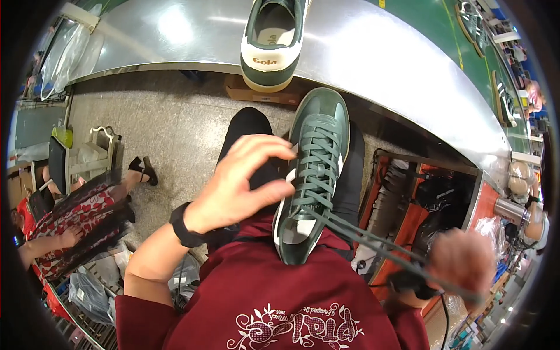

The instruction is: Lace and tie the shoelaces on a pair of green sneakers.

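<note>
Shoe, green and laced, rests heel-down on the person's lap; left hand sits spread, fingertips touching its laces. Right hand, blurred, is clenched on the lace ends pulled taut. Second shoe stands on the curved metal bench; stone floor below.

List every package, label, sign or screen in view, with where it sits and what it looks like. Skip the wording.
Cardboard box: on the floor under the metal table's edge, flat, brown.
Heel label: on the shoe resting on the metal table, cream patch with gold lettering.
Plastic bags: upper left by the table end, clear, crumpled.
Shirt print: on the person's maroon top, white ornate lettering.
No screens visible.
</note>
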`<state>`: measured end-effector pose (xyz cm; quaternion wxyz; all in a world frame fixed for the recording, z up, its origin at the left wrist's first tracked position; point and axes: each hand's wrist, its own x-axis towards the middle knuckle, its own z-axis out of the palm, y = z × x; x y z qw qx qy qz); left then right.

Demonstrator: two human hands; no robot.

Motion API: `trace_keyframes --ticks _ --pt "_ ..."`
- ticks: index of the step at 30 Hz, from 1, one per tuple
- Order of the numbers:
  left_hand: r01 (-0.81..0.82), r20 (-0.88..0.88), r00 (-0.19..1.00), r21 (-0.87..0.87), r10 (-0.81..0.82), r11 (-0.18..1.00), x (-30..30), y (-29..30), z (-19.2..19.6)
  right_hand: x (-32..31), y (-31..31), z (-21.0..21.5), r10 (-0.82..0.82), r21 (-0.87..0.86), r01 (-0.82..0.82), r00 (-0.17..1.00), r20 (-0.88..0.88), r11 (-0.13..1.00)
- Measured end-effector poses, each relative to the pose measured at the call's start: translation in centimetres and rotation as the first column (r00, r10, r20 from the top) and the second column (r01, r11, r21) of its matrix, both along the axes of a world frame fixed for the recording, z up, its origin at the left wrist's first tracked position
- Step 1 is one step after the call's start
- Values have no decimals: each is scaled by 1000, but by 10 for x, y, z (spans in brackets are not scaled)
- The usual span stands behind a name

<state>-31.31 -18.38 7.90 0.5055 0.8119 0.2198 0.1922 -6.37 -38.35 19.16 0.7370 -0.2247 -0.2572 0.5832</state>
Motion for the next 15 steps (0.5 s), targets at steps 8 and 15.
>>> trace_keyframes --ticks 8,15 --pt "600 283 776 -52 -564 799 35 -64 18 -12 37 -14 195 146 -208 976 97 967" --pt "564 180 822 -120 -541 817 36 -65 39 -15 13 -30 148 -510 459 621 770 727"
